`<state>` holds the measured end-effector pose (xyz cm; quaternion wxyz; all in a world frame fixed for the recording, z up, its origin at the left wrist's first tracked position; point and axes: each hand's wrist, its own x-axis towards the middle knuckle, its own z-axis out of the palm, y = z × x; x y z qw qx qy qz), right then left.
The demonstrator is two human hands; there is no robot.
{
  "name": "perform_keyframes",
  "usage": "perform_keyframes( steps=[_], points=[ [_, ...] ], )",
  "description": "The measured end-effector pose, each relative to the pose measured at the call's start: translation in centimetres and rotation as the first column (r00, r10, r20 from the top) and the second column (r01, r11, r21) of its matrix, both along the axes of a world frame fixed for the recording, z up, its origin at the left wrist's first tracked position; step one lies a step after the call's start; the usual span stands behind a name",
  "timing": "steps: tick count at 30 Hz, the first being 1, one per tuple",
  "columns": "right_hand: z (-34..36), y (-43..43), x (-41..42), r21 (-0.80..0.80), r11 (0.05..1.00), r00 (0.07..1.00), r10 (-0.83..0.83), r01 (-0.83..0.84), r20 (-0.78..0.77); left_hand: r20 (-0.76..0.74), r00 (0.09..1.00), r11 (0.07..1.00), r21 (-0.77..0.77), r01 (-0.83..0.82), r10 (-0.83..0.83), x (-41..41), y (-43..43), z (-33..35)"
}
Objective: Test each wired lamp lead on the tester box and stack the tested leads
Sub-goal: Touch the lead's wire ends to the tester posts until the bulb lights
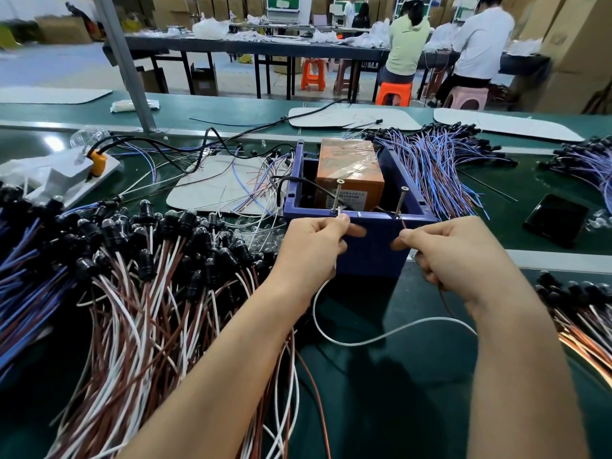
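White wire [364,341] partly hidden under left fingers [332,224]

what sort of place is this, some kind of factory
Most likely a lamp assembly workshop: heaps of wired lamp leads on a green worktop, the left hand and right hand pinching one lead at a blue tester box, other workers seated at long tables.
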<state>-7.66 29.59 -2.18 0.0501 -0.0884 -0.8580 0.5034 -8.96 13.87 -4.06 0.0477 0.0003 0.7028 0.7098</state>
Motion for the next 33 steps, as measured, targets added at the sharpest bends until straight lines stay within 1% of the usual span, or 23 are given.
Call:
perform_keyframes(
  steps=[8, 15, 22, 27, 29, 30, 31, 32, 33],
  points=[
    [-0.5, 0.0, -0.4, 0.026, 0.999, 0.999, -0.040, 0.040, 0.004, 0.003, 1.000, 1.000, 0.003, 0.001, -0.001, -0.2, 0.0, -0.1],
    [-0.2, -0.6, -0.3, 0.081, 0.993, 0.996, -0.092, 0.091, 0.013, -0.002, 1.000, 1.000, 0.007, 0.004, -0.004, -0.6, -0.2, -0.5],
    [-0.2, -0.7, -0.4, 0.070, 0.993, 0.994, -0.100, 0.097, 0.046, -0.009, 1.000, 1.000, -0.019, -0.002, 0.002, -0.7, -0.3, -0.7],
    [0.0, -0.5, -0.2, 0.047, 0.996, 0.996, -0.084, 0.082, 0.030, -0.015, 1.000, 1.000, -0.023, 0.006, -0.006, -0.6, -0.3, -0.6],
    [0.5, -0.3, 0.1, 0.019, 0.997, 0.997, -0.074, 0.073, 0.030, -0.018, 0.998, 0.996, -0.065, 0.059, -0.060, -0.6, -0.6, -0.1],
    [0.8, -0.2, 0.4, 0.004, 0.998, 0.997, -0.066, 0.066, 0.035, -0.022, 0.992, 0.987, -0.108, 0.120, -0.123, -0.5, -0.9, 0.4],
    [1.2, 0.0, 0.7, -0.008, 0.998, 0.998, -0.055, 0.055, 0.041, -0.024, 0.975, 0.964, -0.161, 0.214, -0.220, -0.4, -1.3, 0.9],
    [1.5, 0.1, 1.0, -0.022, 0.999, 0.998, -0.042, 0.043, 0.044, -0.023, 0.939, 0.920, -0.205, 0.333, -0.344, -0.1, -1.8, 1.5],
    [1.8, 0.2, 1.4, -0.040, 0.999, 0.999, -0.031, 0.032, 0.041, -0.018, 0.880, 0.859, -0.230, 0.458, -0.474, 0.3, -2.3, 2.1]
  ],
)
